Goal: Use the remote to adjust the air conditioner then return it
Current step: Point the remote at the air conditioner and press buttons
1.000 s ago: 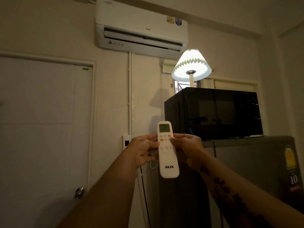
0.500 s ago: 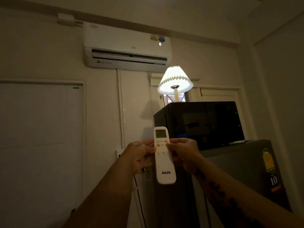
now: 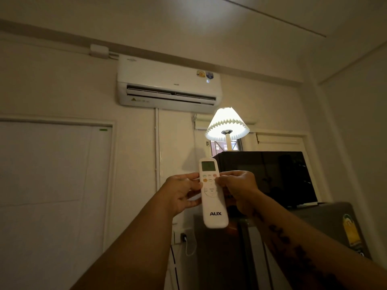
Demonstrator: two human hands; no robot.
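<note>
view tilted up; both hands (image 3: 182, 193) apparently grip remote (image 3: 212, 195).

The remote (image 3: 212, 193) is white, with a pale green screen, orange and reddish buttons near the top and dark "AUX" lettering low on its face. The air conditioner (image 3: 167, 88) is white, with dark vent slits, a yellow triangle mark at its lower left and yellow and blue round stickers at its upper right. The lamp (image 3: 227, 125) has a white pleated shade with a zigzag edge, glowing bright. The microwave (image 3: 270, 176) is black. The fridge (image 3: 326, 231) is grey, with a yellow and green sticker. The right forearm (image 3: 297, 248) bears dark tattoo patterns. The door (image 3: 52, 185) and walls are off-white.
</note>
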